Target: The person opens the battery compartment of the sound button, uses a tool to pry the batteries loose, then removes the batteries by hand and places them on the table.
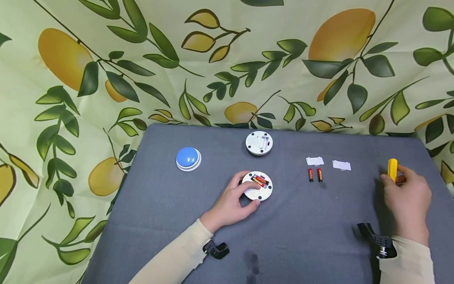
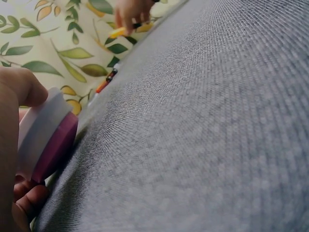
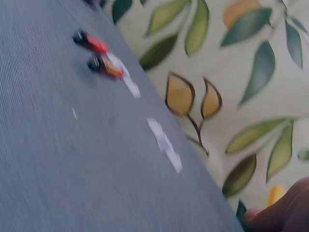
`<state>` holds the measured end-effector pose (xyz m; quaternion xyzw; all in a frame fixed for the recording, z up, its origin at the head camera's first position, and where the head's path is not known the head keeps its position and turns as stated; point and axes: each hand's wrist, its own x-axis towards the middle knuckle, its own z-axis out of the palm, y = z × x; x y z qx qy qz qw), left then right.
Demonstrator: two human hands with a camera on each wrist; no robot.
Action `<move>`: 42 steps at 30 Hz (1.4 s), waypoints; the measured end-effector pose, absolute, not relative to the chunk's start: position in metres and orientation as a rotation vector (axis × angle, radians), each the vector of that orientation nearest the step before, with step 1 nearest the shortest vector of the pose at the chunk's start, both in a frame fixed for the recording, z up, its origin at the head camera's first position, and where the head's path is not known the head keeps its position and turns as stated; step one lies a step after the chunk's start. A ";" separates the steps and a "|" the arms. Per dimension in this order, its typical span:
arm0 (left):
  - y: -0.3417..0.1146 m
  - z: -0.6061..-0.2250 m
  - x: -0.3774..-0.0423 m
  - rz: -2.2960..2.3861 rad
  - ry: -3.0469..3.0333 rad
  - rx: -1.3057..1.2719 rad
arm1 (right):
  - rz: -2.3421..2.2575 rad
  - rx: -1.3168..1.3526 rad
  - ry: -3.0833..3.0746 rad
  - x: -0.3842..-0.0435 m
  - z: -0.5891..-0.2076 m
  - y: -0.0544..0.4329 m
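Observation:
My left hand grips a round white push-button device by its edges. The device lies upside down, its purple dome facing the table in the left wrist view. Two red-and-black batteries sit at its battery compartment, a fingertip close by them. Over at the right, my right hand holds a yellow block-like object between thumb and fingers, raised above the table; its exact kind is unclear. A dark reddish bit shows beside it, partly hidden by the fingers.
Another upturned white device with a bared compartment lies behind. A blue-domed button stands at left. Two loose batteries lie near two white covers. The grey table meets a leaf-patterned cloth at the back.

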<state>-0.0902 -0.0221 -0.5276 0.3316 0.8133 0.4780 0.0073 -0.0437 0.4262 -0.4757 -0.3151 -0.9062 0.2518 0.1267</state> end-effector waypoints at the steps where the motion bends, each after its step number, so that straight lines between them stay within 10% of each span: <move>1: -0.022 -0.528 -0.090 1.493 2.547 1.041 | 0.716 -0.931 -2.693 -0.041 -0.477 0.431; 18: -0.024 -0.529 -0.091 1.463 2.548 1.046 | 0.601 -1.169 -2.791 -0.035 -0.475 0.438; 34: -0.025 -0.531 -0.094 1.503 2.526 1.114 | 1.017 0.337 -2.483 -0.066 -0.464 0.284; 42: -0.027 -0.528 -0.096 1.459 2.501 1.168 | 1.223 0.598 -2.693 -0.063 -0.486 0.241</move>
